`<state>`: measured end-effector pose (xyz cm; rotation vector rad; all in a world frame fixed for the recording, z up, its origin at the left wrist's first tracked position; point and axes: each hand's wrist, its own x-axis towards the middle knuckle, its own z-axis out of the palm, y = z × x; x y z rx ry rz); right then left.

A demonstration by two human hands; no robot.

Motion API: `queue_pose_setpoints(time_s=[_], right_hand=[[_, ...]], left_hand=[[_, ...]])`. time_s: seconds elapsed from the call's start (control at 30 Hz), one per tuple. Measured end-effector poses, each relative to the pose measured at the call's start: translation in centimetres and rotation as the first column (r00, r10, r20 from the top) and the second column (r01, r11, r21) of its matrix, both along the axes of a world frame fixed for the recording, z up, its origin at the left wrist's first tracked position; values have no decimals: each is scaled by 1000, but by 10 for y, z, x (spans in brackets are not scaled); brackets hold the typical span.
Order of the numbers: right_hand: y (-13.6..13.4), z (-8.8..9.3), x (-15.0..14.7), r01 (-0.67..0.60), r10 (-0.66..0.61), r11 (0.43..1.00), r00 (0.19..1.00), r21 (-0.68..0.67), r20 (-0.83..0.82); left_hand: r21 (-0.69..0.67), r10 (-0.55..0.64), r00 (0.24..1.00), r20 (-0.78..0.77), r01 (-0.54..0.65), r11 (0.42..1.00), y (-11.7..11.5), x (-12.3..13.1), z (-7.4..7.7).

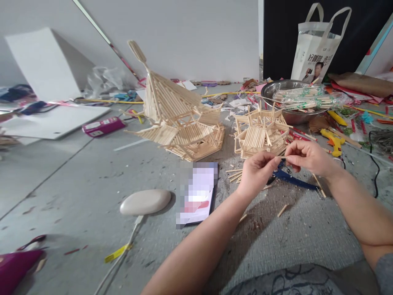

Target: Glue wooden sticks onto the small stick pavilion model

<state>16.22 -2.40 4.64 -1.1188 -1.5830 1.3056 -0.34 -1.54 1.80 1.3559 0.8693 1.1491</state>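
Note:
My left hand (260,168) and my right hand (307,157) meet fingertip to fingertip, pinching a short thin wooden stick (283,157) between them. Just below them on the floor lies a tool with blue handles (294,180), partly hidden by my hands. Behind my hands stands a small openwork structure of wooden sticks (256,137). To its left is a larger stick structure (190,139) with a tall, sloping roof-like part. Several loose sticks (235,175) lie beside my left hand, and a cut piece (283,210) rests nearer to me.
A phone (199,192) lies left of my forearm, near a white oval device (145,201) with a cable. At the right are a yellow glue gun (333,141) and a metal bowl (267,88) holding bagged sticks. A paper bag (316,53) stands behind. Scraps cover the floor's far side.

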Motion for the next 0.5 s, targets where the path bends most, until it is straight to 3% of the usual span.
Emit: queue_pose_setpoints(time_s=[0.2, 0.27, 0.33, 0.37, 0.43, 0.5], right_hand=[[1, -18, -22, -29, 14, 997, 982, -78, -189], [0, -17, -24, -45, 42, 998, 996, -41, -79], [-2, -12, -20, -69, 52, 996, 966, 56, 255], [-2, -9, -17, -99, 39, 990, 875, 99, 483], [-2, -7, -10, -184, 23, 979, 523, 86, 852], [-1, -8, -6, -214, 62, 977, 191, -20, 980]], left_hand=[[159, 140, 989, 54, -147, 976, -4, 0, -1], [214, 195, 980, 39, -199, 956, -5, -1, 1], [231, 236, 972, 21, -234, 944, -5, -3, 5], [229, 250, 968, 9, -245, 942, -5, -4, 8], [215, 244, 970, -19, -235, 948, -4, -7, 13], [204, 212, 976, -53, -197, 959, -2, -10, 18]])
